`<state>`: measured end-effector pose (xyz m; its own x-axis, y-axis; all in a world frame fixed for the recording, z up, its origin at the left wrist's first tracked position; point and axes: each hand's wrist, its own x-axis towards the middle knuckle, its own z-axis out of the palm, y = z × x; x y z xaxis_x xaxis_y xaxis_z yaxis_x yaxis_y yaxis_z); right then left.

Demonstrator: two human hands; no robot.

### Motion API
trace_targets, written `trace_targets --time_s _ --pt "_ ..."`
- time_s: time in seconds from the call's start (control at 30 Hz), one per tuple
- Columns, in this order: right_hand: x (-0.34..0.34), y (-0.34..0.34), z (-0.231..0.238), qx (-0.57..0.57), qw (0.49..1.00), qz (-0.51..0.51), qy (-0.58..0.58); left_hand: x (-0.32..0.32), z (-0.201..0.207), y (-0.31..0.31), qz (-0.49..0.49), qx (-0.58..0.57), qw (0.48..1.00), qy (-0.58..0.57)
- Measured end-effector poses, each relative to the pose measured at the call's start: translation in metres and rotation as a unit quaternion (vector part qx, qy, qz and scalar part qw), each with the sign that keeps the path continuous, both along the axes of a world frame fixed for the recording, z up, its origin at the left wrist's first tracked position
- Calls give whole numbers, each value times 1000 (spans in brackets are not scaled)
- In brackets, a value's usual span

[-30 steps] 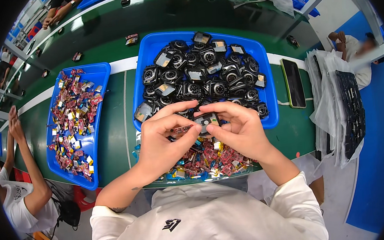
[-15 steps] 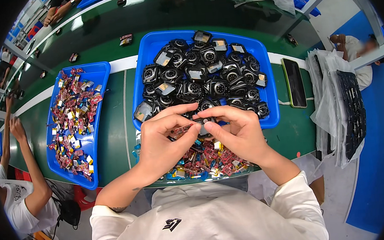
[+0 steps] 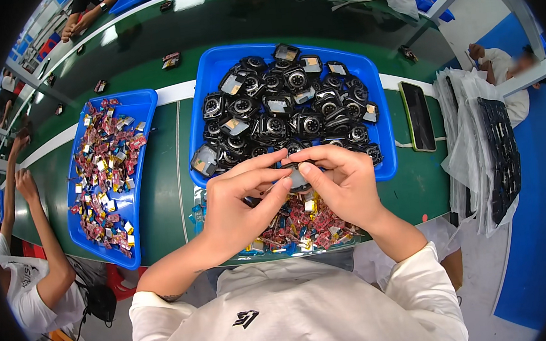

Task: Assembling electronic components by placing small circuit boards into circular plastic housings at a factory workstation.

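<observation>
Over the front of the big blue tray point(image 3: 386, 142), my two hands meet around a small black watch case point(image 3: 298, 179) with a greyish inner face. My right hand point(image 3: 346, 184) pinches it, its thumb pressed on the face and its fingers along the far rim. My left hand point(image 3: 240, 202) is closed at the case's left edge, fingertips and thumb touching it; whatever lies inside its curled fingers is hidden. Beneath my hands spreads a pile of red circuit boards with yellow and silver parts point(image 3: 309, 222). Many black watch cases point(image 3: 276, 128) fill the tray.
At the left stands a long blue tray point(image 3: 147, 116) of circuit boards and small batteries. A phone point(image 3: 417, 117) lies right of the big tray, beside stacked bagged black trays point(image 3: 499, 152). Past a white strip runs a green belt point(image 3: 236, 23) with scattered parts. Co-workers sit left and right.
The watch case has tilted to show more of its grey face. A red circuit board that showed by my left fingers is out of sight. Parts on the far belt have shifted left.
</observation>
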<state>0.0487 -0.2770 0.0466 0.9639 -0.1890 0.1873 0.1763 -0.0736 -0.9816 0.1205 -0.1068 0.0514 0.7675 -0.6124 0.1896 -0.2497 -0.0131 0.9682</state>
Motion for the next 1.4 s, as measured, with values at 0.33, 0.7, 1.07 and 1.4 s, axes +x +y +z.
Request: trace_targets --time_s 0.33,0.7,1.07,1.4 --pt "2 -2 9 104 994 -14 13 1 5 2 -3 -8 1000 29" --pt "-2 4 7 23 999 -20 -18 5 -2 4 -76 -66 934 342" --pt "-2 1 5 48 998 19 -41 10 -3 0 -36 -66 942 326" --pt "1 -17 15 70 996 15 -48 18 16 -9 24 -93 987 131"
